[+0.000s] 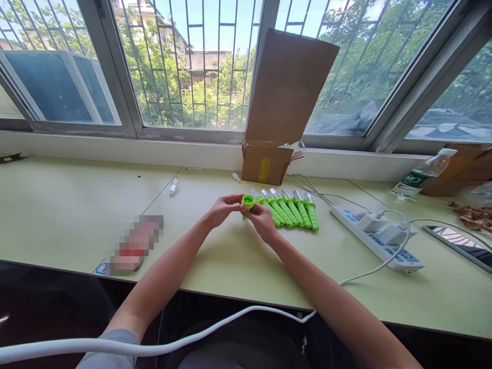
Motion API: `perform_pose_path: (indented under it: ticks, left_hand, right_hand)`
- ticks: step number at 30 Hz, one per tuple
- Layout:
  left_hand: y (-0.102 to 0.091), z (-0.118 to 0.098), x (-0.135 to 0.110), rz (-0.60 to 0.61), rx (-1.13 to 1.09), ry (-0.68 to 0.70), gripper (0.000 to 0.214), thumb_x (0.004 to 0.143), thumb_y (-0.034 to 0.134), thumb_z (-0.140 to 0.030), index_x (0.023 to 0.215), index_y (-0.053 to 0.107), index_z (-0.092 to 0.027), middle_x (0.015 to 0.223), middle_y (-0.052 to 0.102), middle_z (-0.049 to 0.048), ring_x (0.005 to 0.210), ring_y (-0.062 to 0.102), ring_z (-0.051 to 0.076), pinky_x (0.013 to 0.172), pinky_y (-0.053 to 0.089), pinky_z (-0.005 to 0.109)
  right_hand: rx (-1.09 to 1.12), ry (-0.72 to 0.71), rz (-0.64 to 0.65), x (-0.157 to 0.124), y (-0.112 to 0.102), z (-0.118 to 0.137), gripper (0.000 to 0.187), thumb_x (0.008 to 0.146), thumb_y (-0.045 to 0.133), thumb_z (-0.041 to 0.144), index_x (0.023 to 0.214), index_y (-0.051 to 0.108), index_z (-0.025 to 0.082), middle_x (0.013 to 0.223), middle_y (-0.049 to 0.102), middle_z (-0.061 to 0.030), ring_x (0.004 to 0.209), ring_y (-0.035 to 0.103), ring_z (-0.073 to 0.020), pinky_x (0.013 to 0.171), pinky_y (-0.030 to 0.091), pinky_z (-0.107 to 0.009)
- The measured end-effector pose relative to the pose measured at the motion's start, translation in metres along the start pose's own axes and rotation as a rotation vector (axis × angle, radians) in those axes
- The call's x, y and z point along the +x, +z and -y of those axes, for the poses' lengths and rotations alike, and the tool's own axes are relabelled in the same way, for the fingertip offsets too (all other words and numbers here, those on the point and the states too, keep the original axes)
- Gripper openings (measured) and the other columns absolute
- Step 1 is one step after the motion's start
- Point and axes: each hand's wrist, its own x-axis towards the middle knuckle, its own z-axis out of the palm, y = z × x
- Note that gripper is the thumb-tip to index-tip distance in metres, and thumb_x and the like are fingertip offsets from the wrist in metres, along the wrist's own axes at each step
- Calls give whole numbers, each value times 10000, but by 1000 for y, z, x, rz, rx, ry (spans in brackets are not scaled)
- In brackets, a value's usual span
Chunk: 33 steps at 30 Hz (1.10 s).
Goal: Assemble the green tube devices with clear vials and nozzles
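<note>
Between the fingertips of both hands is a bright green round plastic piece (248, 201), its hollow opening turned towards me. My left hand (225, 209) pinches it from the left, and my right hand (263, 220) grips it from the right and below. Whether a longer body extends behind the piece is hidden. Just beyond my right hand lies a row of several green ribbed handles (294, 212) with clear or silvery tips pointing to the window. A small clear capped piece (173, 186) lies apart on the table, to the left of my left hand.
An open cardboard box (265, 164) stands against the window ledge. To the right are a white power strip (378, 238) with plugs and cords, a plastic bottle (423, 174) and a phone-like dark slab (461, 243). A blurred-out object (136, 243) lies left. A white cable (192, 338) crosses in front.
</note>
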Motion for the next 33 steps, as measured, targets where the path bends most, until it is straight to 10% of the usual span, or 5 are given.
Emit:
perform_pose_path:
  ticks: [10,20,33]
  left_hand:
    - [-8,5,3,-100,17,-13,441,747,661,-489,1059,674,-178,1005,690,105,977,620,226,905,431,412]
    - [-34,43,27,-436,944,25,176,729,618,-329,701,698,-174,695,670,41,680,584,161,716,432,298]
    - [-31,38,58,-458,1316,-156,225,795,581,-287,1002,638,-221,970,673,86,969,565,233,791,401,328]
  right_hand:
    - [-63,-42,11,-1,2,-1,376,636,746,405,955,722,208,907,704,-40,864,637,-228,830,501,-380]
    - [-106,-63,5,-3,2,-2,356,661,740,408,946,717,198,905,701,-52,860,645,-236,840,517,-395]
    - [-208,-107,16,-8,5,5,320,704,697,388,964,710,204,934,700,-55,861,643,-224,839,527,-396]
